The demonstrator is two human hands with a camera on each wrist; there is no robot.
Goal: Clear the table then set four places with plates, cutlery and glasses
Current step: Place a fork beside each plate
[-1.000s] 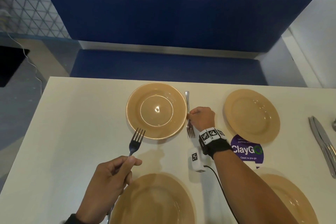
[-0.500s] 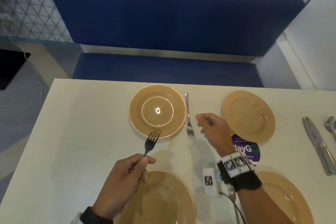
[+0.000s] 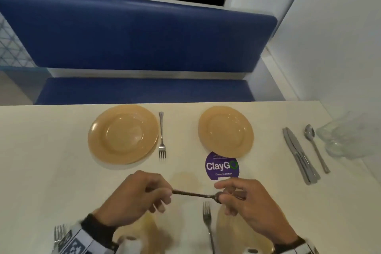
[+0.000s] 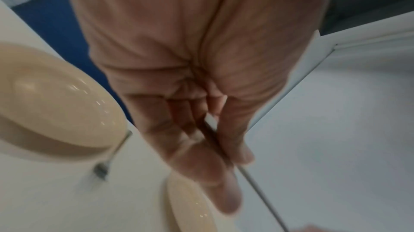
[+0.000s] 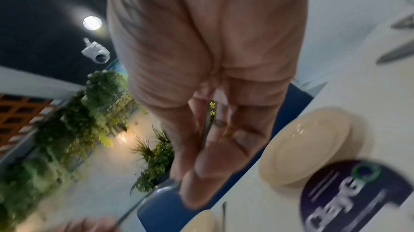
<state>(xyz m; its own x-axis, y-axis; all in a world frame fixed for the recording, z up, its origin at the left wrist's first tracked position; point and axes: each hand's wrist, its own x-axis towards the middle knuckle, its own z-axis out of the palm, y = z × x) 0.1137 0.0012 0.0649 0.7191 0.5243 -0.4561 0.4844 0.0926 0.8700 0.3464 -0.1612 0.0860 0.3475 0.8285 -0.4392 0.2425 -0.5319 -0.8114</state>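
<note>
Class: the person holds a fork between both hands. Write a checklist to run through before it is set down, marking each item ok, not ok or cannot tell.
1. Left hand and right hand both have a grip on the held fork: ok.
2. Far left plate has a laid fork beside it: ok.
3. Far right plate has a fork beside it: not ok.
4. Bare table left of the far right plate: ok.
5. Which way the held fork's tines face: cannot tell.

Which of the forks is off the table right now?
The fork held between the left hand and right hand; the others lie flat beside plates.
</note>
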